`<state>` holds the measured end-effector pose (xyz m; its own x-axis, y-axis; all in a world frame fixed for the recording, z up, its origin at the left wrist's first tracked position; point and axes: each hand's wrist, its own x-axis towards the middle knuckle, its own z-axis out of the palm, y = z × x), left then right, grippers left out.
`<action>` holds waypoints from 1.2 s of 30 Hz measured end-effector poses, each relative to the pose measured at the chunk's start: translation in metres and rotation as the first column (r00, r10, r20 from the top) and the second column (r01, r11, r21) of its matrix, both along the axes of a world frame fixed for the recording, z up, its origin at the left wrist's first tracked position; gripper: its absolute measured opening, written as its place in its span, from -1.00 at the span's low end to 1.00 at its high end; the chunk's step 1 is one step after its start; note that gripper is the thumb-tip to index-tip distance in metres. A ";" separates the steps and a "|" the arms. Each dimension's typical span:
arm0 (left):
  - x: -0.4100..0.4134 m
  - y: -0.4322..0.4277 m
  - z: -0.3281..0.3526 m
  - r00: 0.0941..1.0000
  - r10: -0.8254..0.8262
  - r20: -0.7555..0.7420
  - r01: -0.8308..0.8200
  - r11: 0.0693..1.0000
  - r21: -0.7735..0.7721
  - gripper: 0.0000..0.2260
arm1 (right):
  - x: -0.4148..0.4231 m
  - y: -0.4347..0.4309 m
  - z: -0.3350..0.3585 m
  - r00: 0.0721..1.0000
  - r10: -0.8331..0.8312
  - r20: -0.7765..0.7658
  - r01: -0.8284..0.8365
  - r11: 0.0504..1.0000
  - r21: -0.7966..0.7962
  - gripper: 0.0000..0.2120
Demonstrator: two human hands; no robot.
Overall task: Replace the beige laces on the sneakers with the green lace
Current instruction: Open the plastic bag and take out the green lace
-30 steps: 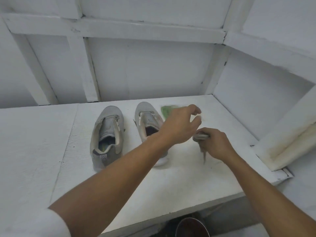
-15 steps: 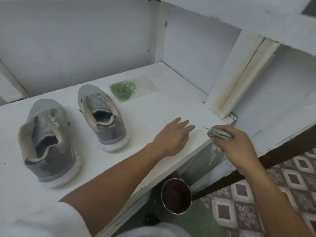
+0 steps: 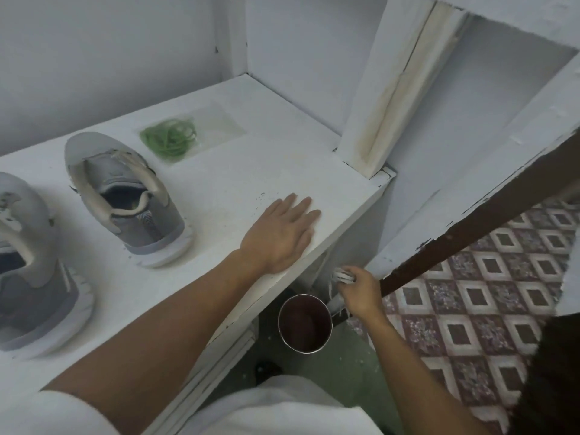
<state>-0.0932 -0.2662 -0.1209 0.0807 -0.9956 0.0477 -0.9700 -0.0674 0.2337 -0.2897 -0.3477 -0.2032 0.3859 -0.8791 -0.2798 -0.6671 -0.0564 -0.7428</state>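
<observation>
Two grey sneakers without laces stand on the white shelf point(image 3: 238, 171): one point(image 3: 125, 199) in the middle, the other point(image 3: 34, 265) at the left edge of view. Behind the middle sneaker lies a clear bag holding the coiled green lace point(image 3: 169, 141). My left hand point(image 3: 282, 230) rests flat on the shelf near its front edge, fingers straight. Below the shelf edge, my right hand point(image 3: 361, 290) grips a bundle of beige laces point(image 3: 342, 276) just to the right of a round metal can point(image 3: 304, 323) on the floor.
A white foam block point(image 3: 395, 89) leans against the wall at the shelf's right end. A dark wooden beam point(image 3: 470, 227) runs diagonally over the patterned tiled floor point(image 3: 470, 309). White walls close the shelf behind and to the right.
My right hand has dropped with the beige laces from shelf height to beside the can. My left hand has settled flat onto the shelf. The view has swung right and down.
</observation>
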 end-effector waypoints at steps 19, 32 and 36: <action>0.000 0.000 0.001 0.997 0.042 -0.060 -0.043 0.999 -0.019 -0.46 | 0.008 -0.018 0.009 0.993 -0.026 -0.112 0.040 0.992 0.118 -0.55; 0.017 0.002 0.055 0.908 0.185 -0.377 -0.265 0.948 -0.174 -0.68 | 0.067 -0.019 0.167 0.959 0.032 0.282 0.007 0.991 -0.136 -0.78; 0.052 0.012 0.103 0.820 0.314 -0.478 -0.484 0.826 -0.288 -0.73 | 0.117 -0.022 0.203 0.926 0.218 0.309 -0.141 0.957 -0.253 -0.78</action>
<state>-0.0416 -0.2540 -0.0183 0.5626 -0.7751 0.2875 -0.6920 -0.2513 0.6767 -0.1723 -0.3700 0.0002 0.5790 -0.8108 0.0856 -0.3488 -0.3412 -0.8729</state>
